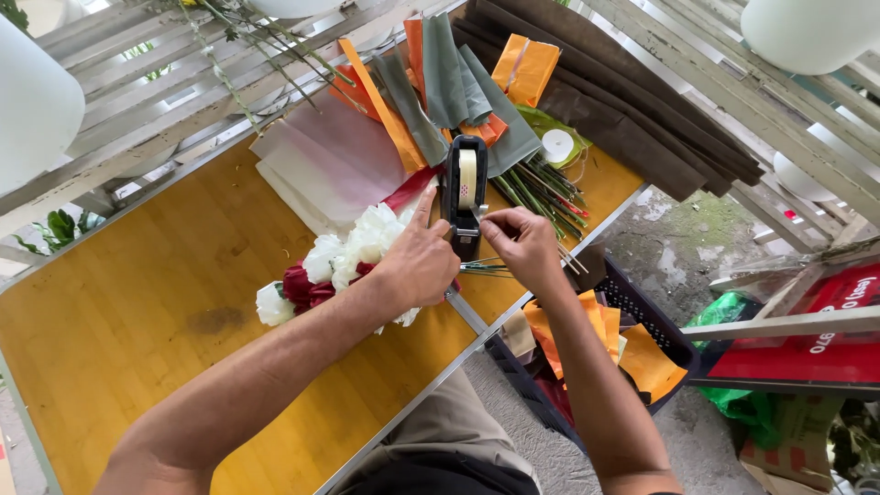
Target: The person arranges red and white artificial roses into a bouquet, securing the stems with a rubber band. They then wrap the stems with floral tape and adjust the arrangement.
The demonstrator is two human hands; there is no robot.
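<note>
The tape dispenser (464, 197) stands on the table (137, 302), long axis running away from the person. The left hand (417, 261) steadies its near left side, index finger extended; the right hand (521, 243), just right, pinches the tape end at the cutter

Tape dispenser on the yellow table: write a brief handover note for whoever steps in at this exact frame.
Left hand rests on the bunch of white and red flowers, forefinger braced against the black tape dispenser.
Right hand pinches the tape end at the dispenser's cutter.
Flowers lie on the yellow table; their stems pass under the hands.
Wrapping sheets and loose green stems lie behind the dispenser.
Done: flowers bunched.
Left: no tape visible on the stems yet.
</note>
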